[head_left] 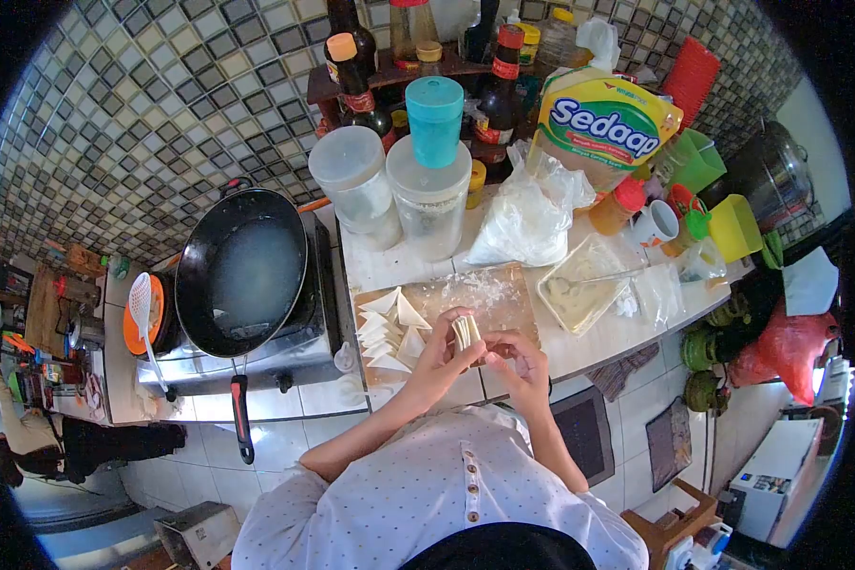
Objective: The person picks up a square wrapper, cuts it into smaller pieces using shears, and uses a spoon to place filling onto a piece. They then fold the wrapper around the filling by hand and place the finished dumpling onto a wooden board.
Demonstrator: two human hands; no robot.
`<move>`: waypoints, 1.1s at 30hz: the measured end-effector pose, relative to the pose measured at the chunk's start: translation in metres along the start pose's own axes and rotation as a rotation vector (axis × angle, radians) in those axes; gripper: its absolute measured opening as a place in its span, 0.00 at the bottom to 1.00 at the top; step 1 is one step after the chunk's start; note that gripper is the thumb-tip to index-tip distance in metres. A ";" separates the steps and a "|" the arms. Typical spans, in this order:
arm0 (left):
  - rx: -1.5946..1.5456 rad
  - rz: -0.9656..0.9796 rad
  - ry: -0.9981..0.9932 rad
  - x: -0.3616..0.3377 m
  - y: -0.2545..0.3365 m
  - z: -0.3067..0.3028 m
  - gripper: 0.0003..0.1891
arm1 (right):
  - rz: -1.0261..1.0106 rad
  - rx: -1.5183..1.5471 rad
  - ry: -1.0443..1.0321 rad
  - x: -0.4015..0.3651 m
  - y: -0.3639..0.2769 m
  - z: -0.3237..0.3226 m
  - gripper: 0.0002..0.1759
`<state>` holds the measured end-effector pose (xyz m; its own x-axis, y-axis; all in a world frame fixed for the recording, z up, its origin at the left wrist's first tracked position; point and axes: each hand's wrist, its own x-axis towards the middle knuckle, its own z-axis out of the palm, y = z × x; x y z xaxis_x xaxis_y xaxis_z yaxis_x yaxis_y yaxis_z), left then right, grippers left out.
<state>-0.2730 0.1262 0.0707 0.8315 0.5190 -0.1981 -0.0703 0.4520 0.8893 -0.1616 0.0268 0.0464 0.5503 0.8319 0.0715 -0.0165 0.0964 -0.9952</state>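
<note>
My left hand is closed round a pale, folded pastry wrapper with layered edges, held above the front of a floured wooden board. Just to its right, my right hand has its fingers curled together near the left thumb; what they pinch, if anything, is hidden. On the board's left part lies a pile of white triangular wrappers. A tray of pale paste with a spoon in it stands right of the board.
Left is a black wok of cloudy liquid on a gas stove, its handle jutting past the counter edge. A slotted spatula rests on an orange plate. Behind the board stand plastic jars and a white powder bag.
</note>
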 end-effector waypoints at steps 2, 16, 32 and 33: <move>0.011 0.012 0.001 0.001 0.000 0.000 0.23 | 0.006 -0.007 0.026 0.000 -0.002 0.000 0.12; 0.006 0.023 0.017 0.001 -0.003 0.000 0.23 | -0.125 -0.197 -0.021 0.002 -0.017 0.001 0.09; -0.022 0.002 0.001 -0.001 -0.001 -0.002 0.22 | -0.151 -0.235 -0.034 0.003 -0.019 0.004 0.13; -0.021 0.003 -0.003 -0.001 -0.002 -0.002 0.22 | -0.152 -0.246 -0.039 0.003 -0.020 0.004 0.12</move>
<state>-0.2749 0.1262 0.0686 0.8329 0.5184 -0.1938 -0.0848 0.4657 0.8809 -0.1634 0.0294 0.0663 0.4984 0.8389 0.2186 0.2690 0.0901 -0.9589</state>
